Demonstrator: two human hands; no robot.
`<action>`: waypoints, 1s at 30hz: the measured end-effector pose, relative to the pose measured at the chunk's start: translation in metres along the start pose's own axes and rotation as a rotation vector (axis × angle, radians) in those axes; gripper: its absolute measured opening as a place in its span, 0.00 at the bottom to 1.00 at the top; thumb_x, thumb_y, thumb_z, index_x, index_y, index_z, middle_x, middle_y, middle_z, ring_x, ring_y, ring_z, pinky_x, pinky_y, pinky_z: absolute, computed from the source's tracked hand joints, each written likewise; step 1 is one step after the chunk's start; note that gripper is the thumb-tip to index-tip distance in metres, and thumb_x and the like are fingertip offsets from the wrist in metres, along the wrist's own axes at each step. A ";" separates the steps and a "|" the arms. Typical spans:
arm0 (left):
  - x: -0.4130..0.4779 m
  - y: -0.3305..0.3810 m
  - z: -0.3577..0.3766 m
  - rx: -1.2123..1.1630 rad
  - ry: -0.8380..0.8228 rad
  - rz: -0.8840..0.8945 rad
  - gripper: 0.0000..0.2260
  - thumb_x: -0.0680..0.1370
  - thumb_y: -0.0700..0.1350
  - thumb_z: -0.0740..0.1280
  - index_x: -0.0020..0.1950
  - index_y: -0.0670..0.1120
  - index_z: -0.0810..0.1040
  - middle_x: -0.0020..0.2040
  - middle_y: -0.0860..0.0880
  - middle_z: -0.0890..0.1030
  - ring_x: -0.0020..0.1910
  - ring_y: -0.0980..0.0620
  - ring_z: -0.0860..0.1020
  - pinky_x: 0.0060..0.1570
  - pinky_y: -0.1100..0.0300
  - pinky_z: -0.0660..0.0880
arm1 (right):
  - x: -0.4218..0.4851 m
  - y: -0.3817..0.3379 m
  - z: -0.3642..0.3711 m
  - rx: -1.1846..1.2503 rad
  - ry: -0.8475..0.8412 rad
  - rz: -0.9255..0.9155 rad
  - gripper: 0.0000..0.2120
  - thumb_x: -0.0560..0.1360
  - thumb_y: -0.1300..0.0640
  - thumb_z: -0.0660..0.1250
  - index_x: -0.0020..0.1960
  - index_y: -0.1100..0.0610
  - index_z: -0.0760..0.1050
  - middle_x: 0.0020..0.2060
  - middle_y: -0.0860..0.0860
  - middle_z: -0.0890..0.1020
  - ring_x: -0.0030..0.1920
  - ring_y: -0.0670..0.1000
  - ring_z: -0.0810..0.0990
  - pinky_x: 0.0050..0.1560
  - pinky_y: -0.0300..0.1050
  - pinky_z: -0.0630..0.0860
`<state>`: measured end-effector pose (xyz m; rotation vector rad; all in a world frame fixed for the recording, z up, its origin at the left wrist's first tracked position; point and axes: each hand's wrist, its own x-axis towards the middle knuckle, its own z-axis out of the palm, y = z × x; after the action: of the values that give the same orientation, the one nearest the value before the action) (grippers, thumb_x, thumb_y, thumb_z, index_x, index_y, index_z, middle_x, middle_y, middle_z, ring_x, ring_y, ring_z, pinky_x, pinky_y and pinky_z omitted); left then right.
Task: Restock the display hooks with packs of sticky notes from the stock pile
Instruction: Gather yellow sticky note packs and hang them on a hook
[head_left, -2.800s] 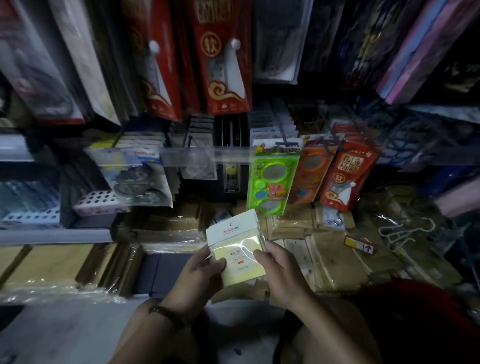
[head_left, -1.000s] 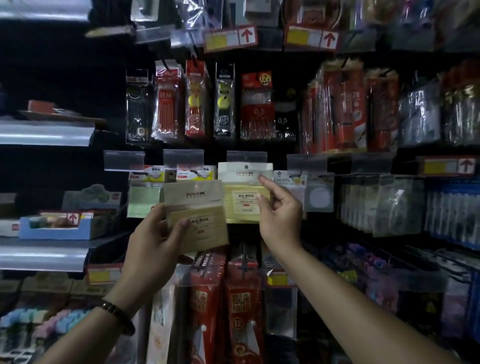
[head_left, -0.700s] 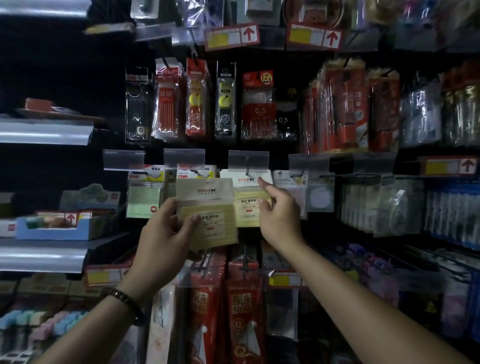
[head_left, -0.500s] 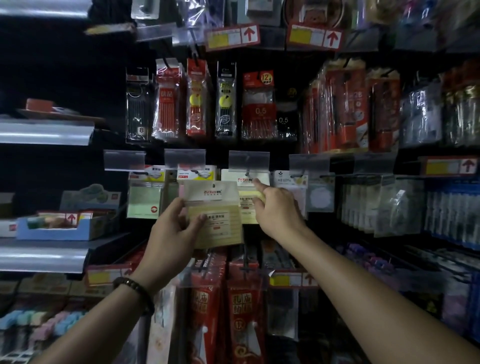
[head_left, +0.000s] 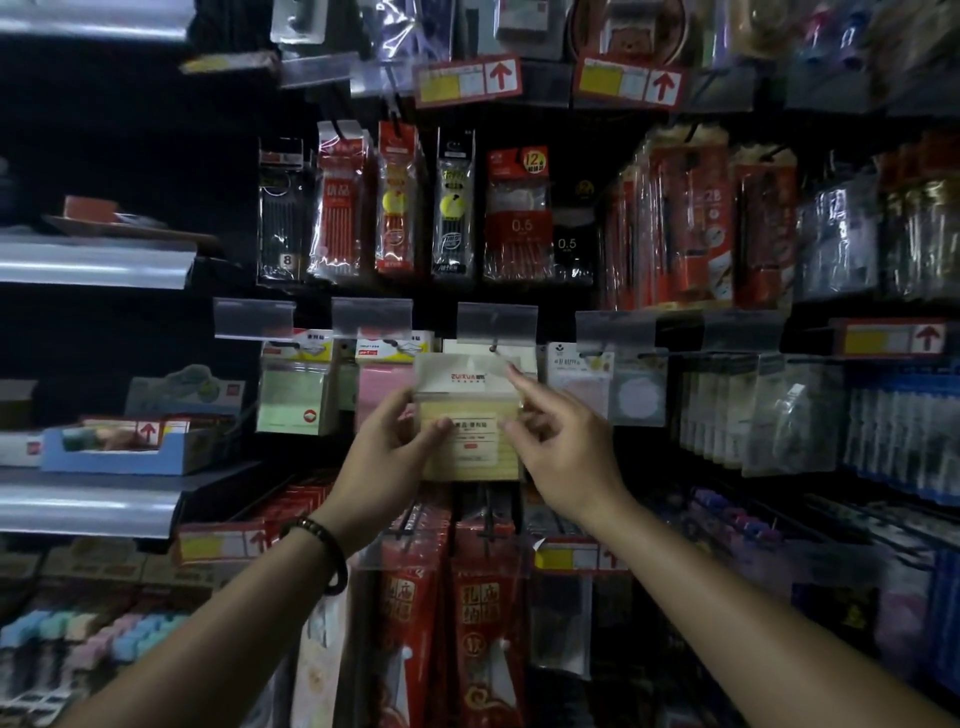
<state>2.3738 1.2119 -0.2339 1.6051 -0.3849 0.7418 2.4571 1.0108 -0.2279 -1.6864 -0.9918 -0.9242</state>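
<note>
Pack of yellow sticky notes (head_left: 470, 415) is being lined up at the display hook (head_left: 493, 349) in the middle row of a dim stationery rack, with both hands now working on it. The left hand (head_left: 397, 441) is gripping the pack's left edge, thumb curled over the front and fingers behind. It has carried the pack rightward from where it was half a second ago, off to the left of the hook. The right hand (head_left: 563, 447), which was resting on the hung pack (head_left: 462, 347) already on that hook, is now pinching the new pack's right edge. Its forefinger is stretching up along the white header towards the hook's tip. The header is sitting just below the clear price-tag holder (head_left: 497, 322) and covering most of the hung pack behind it. Whether the header's hole is already over the tip is too small to tell. By the look of it the pack is not yet hanging and the threading step is only getting under way. A green pack (head_left: 291, 397) and a pink pack (head_left: 382, 395) are hanging on the hooks to the left.
</note>
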 end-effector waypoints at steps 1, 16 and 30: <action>0.000 0.001 0.002 0.005 -0.030 0.013 0.16 0.85 0.43 0.68 0.72 0.51 0.76 0.60 0.48 0.87 0.58 0.49 0.87 0.55 0.52 0.85 | -0.004 0.000 0.001 0.048 -0.003 0.005 0.28 0.80 0.56 0.75 0.77 0.39 0.74 0.46 0.39 0.81 0.45 0.46 0.82 0.49 0.39 0.83; 0.019 -0.009 0.016 0.382 0.141 0.421 0.19 0.84 0.38 0.68 0.64 0.57 0.64 0.57 0.50 0.82 0.54 0.53 0.87 0.46 0.58 0.86 | 0.006 -0.006 0.006 -0.012 0.325 -0.181 0.21 0.80 0.64 0.74 0.71 0.57 0.80 0.53 0.46 0.82 0.55 0.41 0.80 0.59 0.36 0.78; 0.040 -0.008 0.010 0.705 0.085 0.393 0.26 0.83 0.34 0.68 0.79 0.51 0.71 0.53 0.55 0.77 0.49 0.61 0.79 0.43 0.80 0.73 | 0.023 0.004 0.006 -0.108 0.196 -0.037 0.21 0.81 0.63 0.73 0.73 0.57 0.79 0.50 0.41 0.77 0.52 0.43 0.79 0.58 0.43 0.81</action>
<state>2.4104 1.2105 -0.2139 2.1714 -0.4055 1.3463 2.4706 1.0202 -0.2101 -1.6342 -0.8571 -1.1613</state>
